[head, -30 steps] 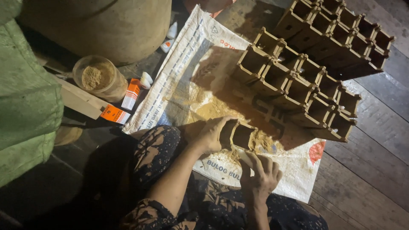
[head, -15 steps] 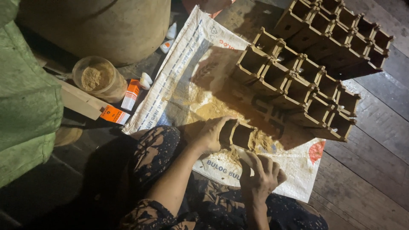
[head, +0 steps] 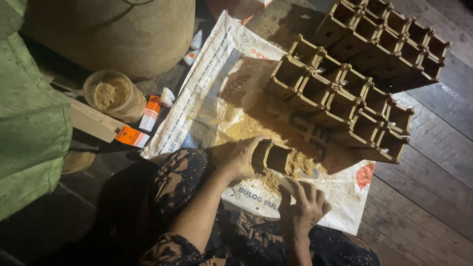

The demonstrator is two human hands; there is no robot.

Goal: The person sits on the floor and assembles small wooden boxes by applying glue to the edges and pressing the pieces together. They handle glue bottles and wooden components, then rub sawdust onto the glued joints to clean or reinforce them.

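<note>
I sit on a dark wooden plank floor point(head: 433, 162), its boards running at a slant toward the far right. A white woven sack point(head: 221, 93) lies flat on it in front of me, dusted with yellowish powder. Far left stands a big round tan vessel point(head: 123, 34), with a green cloth bag point(head: 29, 123) at the left edge. Beside them are a clear jar of powder point(head: 111, 96), small orange-and-white tubes point(head: 150, 113) and a pale wooden strip point(head: 91, 120). The light is dim and warm and falls on the sack; the near left lies in deep shadow.
</note>
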